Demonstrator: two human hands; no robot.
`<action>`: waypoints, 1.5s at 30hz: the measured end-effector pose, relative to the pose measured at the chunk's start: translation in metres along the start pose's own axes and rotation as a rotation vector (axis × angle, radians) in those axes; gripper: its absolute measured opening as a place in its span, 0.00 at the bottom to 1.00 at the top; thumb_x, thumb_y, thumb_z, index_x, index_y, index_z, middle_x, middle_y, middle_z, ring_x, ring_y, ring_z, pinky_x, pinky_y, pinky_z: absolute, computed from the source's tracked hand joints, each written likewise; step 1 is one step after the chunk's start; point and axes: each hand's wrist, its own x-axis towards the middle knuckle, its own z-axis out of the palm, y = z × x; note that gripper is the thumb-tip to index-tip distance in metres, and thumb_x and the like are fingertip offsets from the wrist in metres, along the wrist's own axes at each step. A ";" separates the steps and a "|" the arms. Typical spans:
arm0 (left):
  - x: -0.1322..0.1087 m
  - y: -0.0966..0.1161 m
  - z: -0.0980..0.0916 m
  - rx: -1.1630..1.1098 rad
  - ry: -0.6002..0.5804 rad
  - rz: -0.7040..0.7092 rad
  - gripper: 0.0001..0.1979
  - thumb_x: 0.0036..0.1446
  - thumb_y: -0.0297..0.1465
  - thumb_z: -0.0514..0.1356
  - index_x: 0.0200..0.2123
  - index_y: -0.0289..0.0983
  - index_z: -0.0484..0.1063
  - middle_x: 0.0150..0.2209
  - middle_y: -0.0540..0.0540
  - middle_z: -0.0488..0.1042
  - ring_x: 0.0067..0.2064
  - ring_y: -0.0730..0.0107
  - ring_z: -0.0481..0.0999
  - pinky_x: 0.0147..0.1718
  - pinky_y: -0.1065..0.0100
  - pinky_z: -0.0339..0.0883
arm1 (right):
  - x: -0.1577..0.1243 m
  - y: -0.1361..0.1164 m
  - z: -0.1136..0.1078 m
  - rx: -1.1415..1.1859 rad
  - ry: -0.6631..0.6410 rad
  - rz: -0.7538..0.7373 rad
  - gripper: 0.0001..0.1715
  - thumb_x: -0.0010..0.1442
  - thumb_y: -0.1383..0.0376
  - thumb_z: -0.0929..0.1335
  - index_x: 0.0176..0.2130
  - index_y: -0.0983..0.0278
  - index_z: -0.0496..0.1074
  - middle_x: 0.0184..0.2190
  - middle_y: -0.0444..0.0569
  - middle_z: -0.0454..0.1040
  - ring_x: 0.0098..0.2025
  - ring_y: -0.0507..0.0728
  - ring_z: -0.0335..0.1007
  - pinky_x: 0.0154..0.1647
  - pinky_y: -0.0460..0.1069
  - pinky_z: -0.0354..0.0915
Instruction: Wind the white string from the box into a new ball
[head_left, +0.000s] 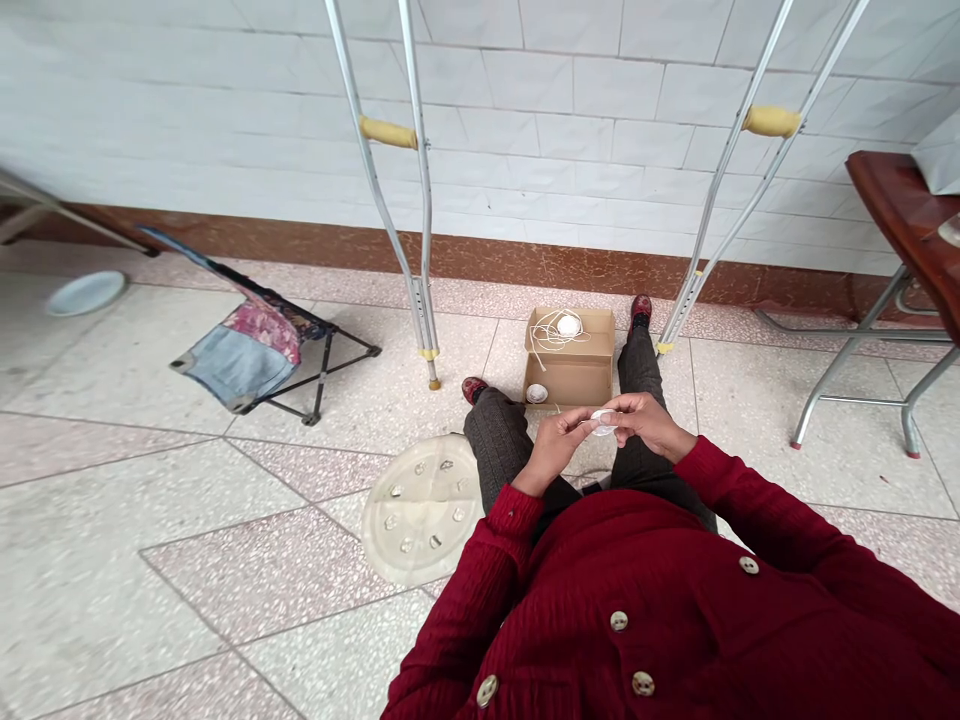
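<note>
A small, round white coil (602,422), apparently of cord, is between the two hands, in front of the body and over the gap between the knees. The left hand (559,445) and the right hand (646,424) come together on it, thumbs and fingertips pinching it from either side; whether its end is tucked in or loose cannot be told at this size. Just beyond the hands, on the floor between the feet, an open cardboard box (575,385) has two halves. In the half nearer the hands, toward the left, lies a compact white bundle (536,394), which looks finished with. In the farther half, loops of white cord (555,331) spread loosely around a second white bundle (569,324), and this part seems to be left for handling. The work therefore looks partly done: one bundle sits tidy, one coil is in the fingers and not yet set down, and the loose cord is unsorted. Whether that cord runs to the coil in the hands is unclear. Left of the hands, near the knee, is a pale round stool (420,515) with holes in its top; farther left stands a folding chair (251,355). Beyond the hands, one crutch (388,132) stands to the left and another crutch (772,121) to the right, with a red-brown desk (889,190) well off to the right.
</note>
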 end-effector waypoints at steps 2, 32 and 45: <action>0.000 0.000 0.000 0.030 0.021 -0.013 0.16 0.55 0.41 0.61 0.36 0.33 0.78 0.31 0.49 0.77 0.34 0.69 0.73 0.35 0.71 0.65 | 0.000 0.000 0.000 0.020 -0.012 -0.006 0.22 0.45 0.55 0.78 0.35 0.68 0.79 0.24 0.45 0.74 0.18 0.47 0.65 0.19 0.45 0.69; 0.009 -0.007 0.016 0.512 -0.130 0.125 0.19 0.63 0.32 0.52 0.21 0.37 0.71 0.23 0.48 0.75 0.30 0.66 0.73 0.36 0.66 0.65 | 0.039 -0.009 -0.009 -0.248 0.197 -0.338 0.18 0.49 0.53 0.75 0.29 0.65 0.74 0.18 0.42 0.69 0.18 0.48 0.58 0.17 0.43 0.53; 0.023 0.004 -0.015 0.450 -0.047 0.229 0.18 0.64 0.30 0.51 0.23 0.37 0.72 0.26 0.50 0.76 0.34 0.70 0.74 0.49 0.66 0.64 | 0.000 -0.016 0.008 0.068 -0.099 -0.194 0.15 0.52 0.59 0.75 0.34 0.66 0.71 0.20 0.43 0.72 0.19 0.48 0.64 0.18 0.43 0.57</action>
